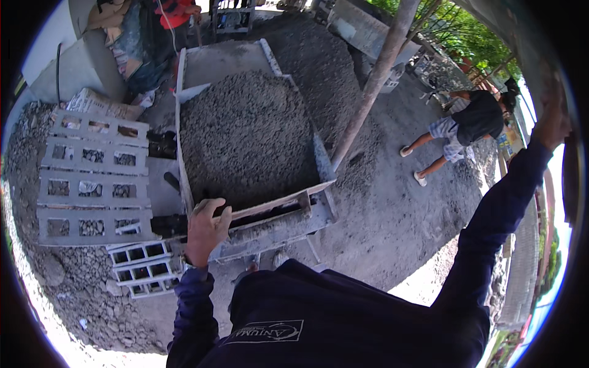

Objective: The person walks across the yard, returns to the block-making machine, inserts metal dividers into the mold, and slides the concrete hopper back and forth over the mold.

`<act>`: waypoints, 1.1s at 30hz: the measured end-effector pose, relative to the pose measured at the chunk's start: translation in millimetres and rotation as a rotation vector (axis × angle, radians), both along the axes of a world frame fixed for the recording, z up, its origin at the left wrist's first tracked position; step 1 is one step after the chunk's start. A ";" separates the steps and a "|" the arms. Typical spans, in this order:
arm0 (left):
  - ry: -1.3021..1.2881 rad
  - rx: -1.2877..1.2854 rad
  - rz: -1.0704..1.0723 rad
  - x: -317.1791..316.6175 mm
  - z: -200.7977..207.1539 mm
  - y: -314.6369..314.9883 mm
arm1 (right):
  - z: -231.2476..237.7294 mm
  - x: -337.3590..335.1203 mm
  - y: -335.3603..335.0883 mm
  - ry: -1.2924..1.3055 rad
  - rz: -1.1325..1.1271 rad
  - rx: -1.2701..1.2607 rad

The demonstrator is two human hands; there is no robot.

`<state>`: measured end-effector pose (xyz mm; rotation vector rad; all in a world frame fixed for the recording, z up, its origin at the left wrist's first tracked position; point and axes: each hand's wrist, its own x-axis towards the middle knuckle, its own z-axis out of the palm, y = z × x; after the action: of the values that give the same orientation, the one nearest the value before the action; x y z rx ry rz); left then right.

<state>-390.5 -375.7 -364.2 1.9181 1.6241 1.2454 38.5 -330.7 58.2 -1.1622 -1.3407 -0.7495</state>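
Note:
A hopper-like box (325,161) with pale raised sides stands in front of me, heaped with grey, gravelly mix (248,132). My left hand (207,233) is at its near left corner, against the rim. The thumb and fingers are bent and apart, and I see nothing held between them. My right arm stretches up to the far right. There my right hand (552,119) is smeared and dim at the picture's edge, so its fingers and anything in them cannot be made out.
Grey hollow blocks (95,175) lie in rows at the left, with more blocks (142,270) below and rubble (110,313) around. A slanted pole (377,86) rises right of the box. A person (469,122) bends over at the right; another in red (178,13) stands behind the box.

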 end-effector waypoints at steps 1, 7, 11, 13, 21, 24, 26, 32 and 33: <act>0.134 -0.021 0.025 -2.5 -12.0 -2.2 | -76.3 -48.0 -1.3 0.078 0.248 -0.291; 0.461 -0.145 0.080 9.3 -53.4 -4.1 | -492.2 -151.8 -38.6 -0.524 0.702 -1.041; 0.674 0.062 0.216 10.8 -77.8 -14.1 | -540.8 -160.7 -31.8 -0.664 0.352 -1.149; 0.673 0.045 0.256 11.9 -74.3 -12.3 | -530.9 -166.6 -27.5 -0.606 0.333 -1.158; 0.574 0.069 0.312 34.0 -98.0 -95.7 | -550.0 -147.4 -118.9 -0.540 0.341 -1.100; 0.593 0.202 0.329 42.9 -94.8 -118.2 | -557.0 -135.6 -140.1 -0.484 0.425 -0.972; 0.607 0.277 0.326 47.1 -95.5 -107.6 | -559.0 -127.4 -134.7 -0.475 0.457 -0.980; 0.609 0.290 0.279 17.3 -98.0 1.1 | -558.8 -153.9 -33.7 -0.502 0.531 -0.935; 0.600 0.243 0.279 8.8 -100.8 21.6 | -559.2 -162.4 -14.9 -0.500 0.525 -0.909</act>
<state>-381.7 -354.1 -465.1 2.4504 2.1773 1.0569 -123.9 -345.6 -501.0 -1.2301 -2.4267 0.0085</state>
